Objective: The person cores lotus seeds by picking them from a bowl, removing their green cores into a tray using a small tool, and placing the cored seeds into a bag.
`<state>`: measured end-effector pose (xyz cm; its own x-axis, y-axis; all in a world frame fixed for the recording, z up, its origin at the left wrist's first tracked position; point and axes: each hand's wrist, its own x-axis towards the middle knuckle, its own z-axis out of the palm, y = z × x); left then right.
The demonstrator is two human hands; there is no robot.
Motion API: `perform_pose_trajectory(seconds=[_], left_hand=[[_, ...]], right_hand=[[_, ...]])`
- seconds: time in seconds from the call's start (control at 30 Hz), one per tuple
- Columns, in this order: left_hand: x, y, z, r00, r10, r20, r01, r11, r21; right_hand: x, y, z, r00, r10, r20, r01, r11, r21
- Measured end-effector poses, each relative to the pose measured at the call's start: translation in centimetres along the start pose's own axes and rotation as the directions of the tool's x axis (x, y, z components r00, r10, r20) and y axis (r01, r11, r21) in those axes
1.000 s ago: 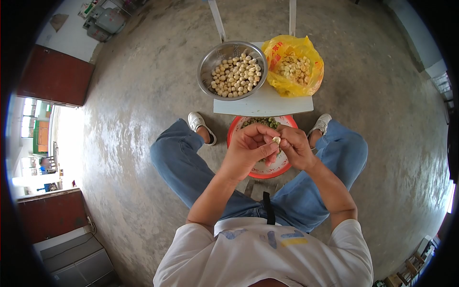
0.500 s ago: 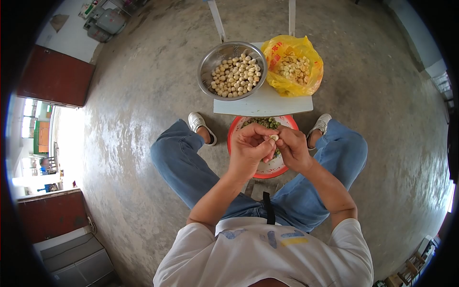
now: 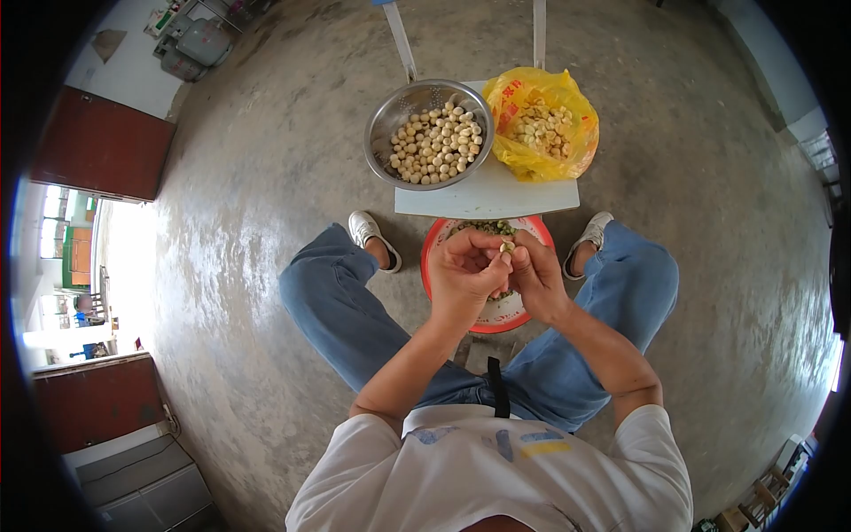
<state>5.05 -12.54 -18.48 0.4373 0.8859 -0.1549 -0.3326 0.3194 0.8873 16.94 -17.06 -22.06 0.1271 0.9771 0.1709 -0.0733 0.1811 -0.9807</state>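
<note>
Both hands meet over a red-rimmed basin [image 3: 433, 282] that holds small green and dark bits [image 3: 502, 228]. My left hand [image 3: 467, 275] is closed, its thumb and finger pinching a small pale, greenish round piece [image 3: 507, 247], like a seed or nut. From the other side, my right hand [image 3: 541, 282] has its thumb and curled fingers against the same piece. Just beyond sits a metal colander [image 3: 379, 106] of pale round pieces [image 3: 436, 142], some with brown spots. Beside it is a yellow plastic bag [image 3: 576, 146] holding pale yellow broken pieces [image 3: 542, 129].
The colander and bag stand on a pale seat or low board [image 3: 487, 202] with upright legs or posts behind. My knees flank the basin. Grey gas cylinders [image 3: 199, 43] are far left, and red-brown doors [image 3: 105, 142] frame a bright doorway. The floor [image 3: 239, 266] is bare concrete.
Both hands have stayed over the basin. The fingers have shifted slightly around the small piece, which now shows a greener side. My right fingers are tucked in closer.
</note>
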Motion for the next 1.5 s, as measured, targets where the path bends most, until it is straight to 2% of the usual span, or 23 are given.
perform_pose_trajectory(seconds=[0.13,0.23,0.33,0.43,0.53,0.63,0.83,1.03,1.13,1.33,1.5], left_hand=[[0.3,-0.5,-0.5,1.0,0.022,-0.005,-0.022,1.0,-0.012],[0.4,-0.4,-0.8,1.0,-0.008,0.007,0.008,1.0,0.004],[0.7,-0.4,-0.8,0.999,-0.037,0.013,0.037,0.999,-0.021],[0.9,-0.2,-0.5,1.0,-0.009,0.019,0.008,1.0,0.025],[1.0,-0.3,-0.8,0.999,-0.008,0.035,0.006,0.999,0.035],[1.1,0.0,-0.9,0.997,-0.027,0.076,0.022,0.998,0.063],[1.2,-0.5,-0.9,0.996,0.035,0.076,-0.039,0.998,0.041],[1.0,0.3,0.0,1.0,0.004,0.001,-0.004,0.995,0.101],[1.1,0.5,0.2,1.0,-0.016,-0.01,0.017,0.997,0.073],[1.2,-0.2,-0.3,0.998,0.035,0.048,-0.038,0.997,0.07],[1.0,-0.6,-0.3,0.999,0.018,0.036,-0.019,1.0,0.024]], right_hand=[[0.1,0.1,0.4,0.998,0.055,0.01,-0.056,0.989,0.133],[-0.1,0.5,-0.1,0.975,0.216,0.05,-0.221,0.956,0.193],[0.1,0.0,-0.1,0.976,0.214,0.042,-0.218,0.958,0.186],[0.3,-0.5,-0.6,0.98,0.191,0.052,-0.193,0.981,0.029],[0.5,-0.7,-0.6,0.999,0.036,0.031,-0.031,0.988,-0.151],[0.5,-1.3,-0.8,0.999,-0.032,0.04,0.044,0.942,-0.333],[0.4,-1.7,-0.5,0.992,-0.124,0.016,0.121,0.912,-0.393],[0.6,-1.5,-0.5,0.997,-0.082,-0.009,0.075,0.952,-0.298],[0.3,-1.1,-0.8,1.0,-0.008,-0.012,0.005,0.963,-0.269],[0.6,-1.3,-0.7,1.0,-0.014,-0.018,0.01,0.98,-0.198],[0.4,-0.5,-0.4,0.992,0.121,-0.033,-0.118,0.99,0.077]])
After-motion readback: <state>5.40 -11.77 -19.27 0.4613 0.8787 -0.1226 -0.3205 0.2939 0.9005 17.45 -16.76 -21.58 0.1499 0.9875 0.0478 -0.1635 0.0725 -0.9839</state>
